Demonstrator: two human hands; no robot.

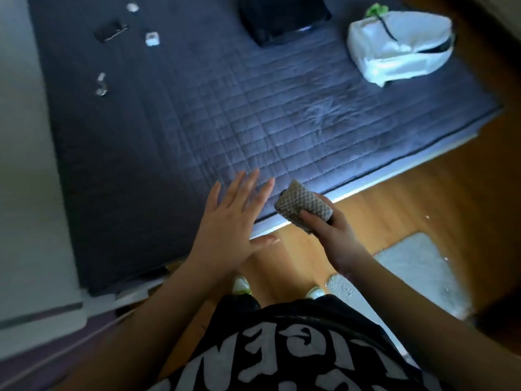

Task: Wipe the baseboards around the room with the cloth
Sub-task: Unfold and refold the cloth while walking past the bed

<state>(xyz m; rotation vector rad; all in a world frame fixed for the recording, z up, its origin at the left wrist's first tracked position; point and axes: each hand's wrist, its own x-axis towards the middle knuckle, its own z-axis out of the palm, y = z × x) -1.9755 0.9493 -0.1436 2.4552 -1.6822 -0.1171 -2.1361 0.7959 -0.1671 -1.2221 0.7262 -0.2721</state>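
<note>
Two hands hover above the near edge of the mattress [253, 108], which serves as the landmark for everything else. On the right hand [331, 230] the fingers [310, 218] are curled round a folded waffle-weave cloth [303, 206], the thumb pressed on its upper face, so the cloth sits in the air just over the mattress's near edge where the pale bed frame [366, 186] shows as a strip. Just beside it, apart from the cloth, the left hand [228, 227] is held flat with fingers [245, 187] straight and spread wide, holding nothing, its fingertips over the mattress's dark quilted cover. Below the hands, off the near edge of the mattress, lies a wooden floor [423, 198] with a pale shaggy rug [417, 266] on it to the right, and two light shoes [242, 286] stand on the floor close to the bed frame. A black shirt with large white lettering [282, 348] fills the bottom of the view. On the mattress, toward its far right corner, rests a white bag [400, 49] with a black strap and something green behind it. Near the far edge at the middle sits a black bag [284, 18]. Toward the far left lie a small dark flat object [110, 31], a small white block [152, 38] and a few small pale items too blurred to tell. A pale wall [25, 136] runs along the mattress's left side.
</note>
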